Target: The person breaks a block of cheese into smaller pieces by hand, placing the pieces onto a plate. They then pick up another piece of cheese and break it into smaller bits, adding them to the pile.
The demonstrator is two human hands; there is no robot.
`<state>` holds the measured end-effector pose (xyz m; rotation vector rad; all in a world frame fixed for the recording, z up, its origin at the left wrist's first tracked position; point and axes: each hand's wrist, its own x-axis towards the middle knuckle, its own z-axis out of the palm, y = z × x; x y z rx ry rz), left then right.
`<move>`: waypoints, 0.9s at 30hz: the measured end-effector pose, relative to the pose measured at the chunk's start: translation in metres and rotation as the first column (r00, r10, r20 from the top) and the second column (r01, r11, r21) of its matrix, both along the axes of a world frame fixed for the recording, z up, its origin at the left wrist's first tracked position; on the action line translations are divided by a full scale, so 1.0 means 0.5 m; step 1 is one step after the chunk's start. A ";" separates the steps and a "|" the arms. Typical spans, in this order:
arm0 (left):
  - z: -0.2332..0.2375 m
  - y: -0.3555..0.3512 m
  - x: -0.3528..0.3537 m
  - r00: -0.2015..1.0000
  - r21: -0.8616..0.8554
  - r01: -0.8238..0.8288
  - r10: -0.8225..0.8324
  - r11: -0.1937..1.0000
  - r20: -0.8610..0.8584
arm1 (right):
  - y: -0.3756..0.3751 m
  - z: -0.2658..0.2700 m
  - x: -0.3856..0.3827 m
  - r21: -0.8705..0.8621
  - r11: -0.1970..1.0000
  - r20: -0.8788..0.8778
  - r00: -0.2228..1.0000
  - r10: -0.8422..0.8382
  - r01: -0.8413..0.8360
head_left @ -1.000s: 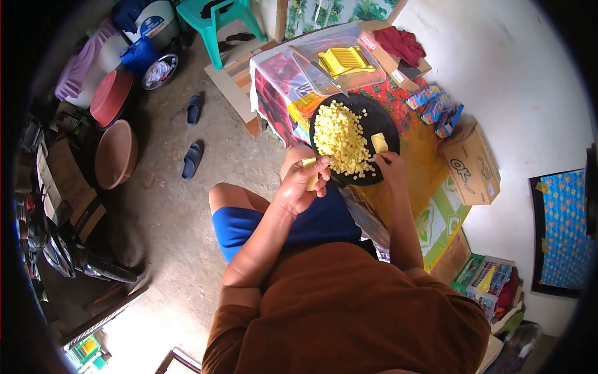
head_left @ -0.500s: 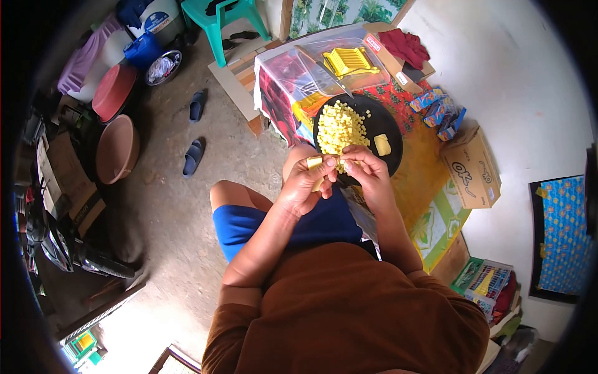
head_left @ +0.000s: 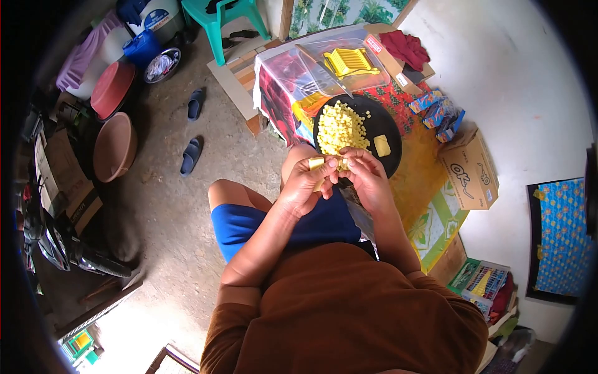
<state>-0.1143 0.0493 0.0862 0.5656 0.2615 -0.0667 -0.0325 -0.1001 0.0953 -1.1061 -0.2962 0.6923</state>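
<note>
Closed in on the stick (head_left: 316,163), pinched in the grip of left hand (head_left: 302,189) by the near edge of pan (head_left: 387,121), with right hand (head_left: 369,173) lifted off pan; can't tell right grip's hold. Could drop stick onto shorts (head_left: 324,222) through a loose pinch.

Floor (head_left: 165,156): bare grey concrete, worn and stained; one pair of dark slippers (head_left: 195,104) lying apart on it. Wall (head_left: 517,75), right: white, with blue patterned panel (head_left: 564,237) in dark edging. Picture panel (head_left: 342,15), top: green foliage, wooden frame. Chair (head_left: 216,45): green plastic, upper left. Table (head_left: 423,165): coverings in red floral, golden brown and green-and-white; carton (head_left: 470,169), brown cardboard, by the white wall. Red basin (head_left: 113,89) and peach basin (head_left: 115,149): left, close together. Light: strong glare (head_left: 124,327) at lower left, deep shadow above it
</note>
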 end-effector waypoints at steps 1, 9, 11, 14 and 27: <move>0.000 0.000 0.000 1.000 -0.003 0.001 -0.001 1.000 0.002 | 0.001 0.006 -0.001 0.007 1.000 -0.002 1.000 0.000 0.000; 0.006 -0.003 0.004 1.000 0.031 0.017 -0.017 0.999 0.010 | 0.006 0.017 -0.004 -0.068 0.996 0.121 0.992 -0.040 0.049; 0.009 -0.005 0.004 1.000 0.040 0.017 -0.018 0.999 0.011 | 0.006 0.014 -0.003 -0.038 0.999 0.129 0.991 -0.027 0.032; 0.006 -0.006 0.003 1.000 0.024 0.005 -0.006 1.000 0.015 | 0.011 0.022 -0.009 -0.008 1.000 0.125 0.992 -0.009 0.010; 0.006 -0.003 0.003 0.999 -0.035 0.021 -0.020 0.999 0.027 | 0.032 0.022 -0.033 0.048 0.994 0.206 0.973 -0.105 0.097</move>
